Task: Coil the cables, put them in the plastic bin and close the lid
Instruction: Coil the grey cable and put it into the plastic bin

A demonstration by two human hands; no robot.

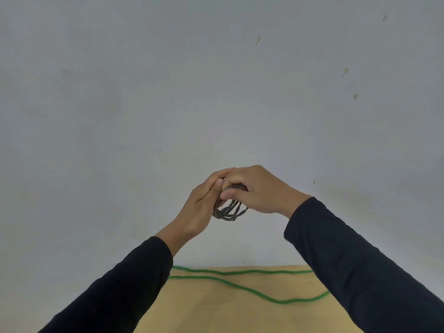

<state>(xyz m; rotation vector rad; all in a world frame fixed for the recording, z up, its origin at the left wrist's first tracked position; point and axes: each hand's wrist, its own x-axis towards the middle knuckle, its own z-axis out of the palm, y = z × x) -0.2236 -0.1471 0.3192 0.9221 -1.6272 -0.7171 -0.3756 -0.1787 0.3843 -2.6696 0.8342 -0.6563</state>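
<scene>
A small coil of dark grey cable [229, 211] hangs in the air in front of the wall, held between both hands. My left hand [200, 207] grips its left side with the fingers closed over the loops. My right hand [258, 192] closes on the top of the coil from the right, thumb pressed against the loops. Below, a green cable [242, 288] lies loose in two long strands across the wooden table [216, 313]. The plastic bin is not in view.
A plain grey wall [168, 92] with a few small brown marks fills most of the view. The table's far edge meets the wall. My dark sleeves cover the table's left and right sides.
</scene>
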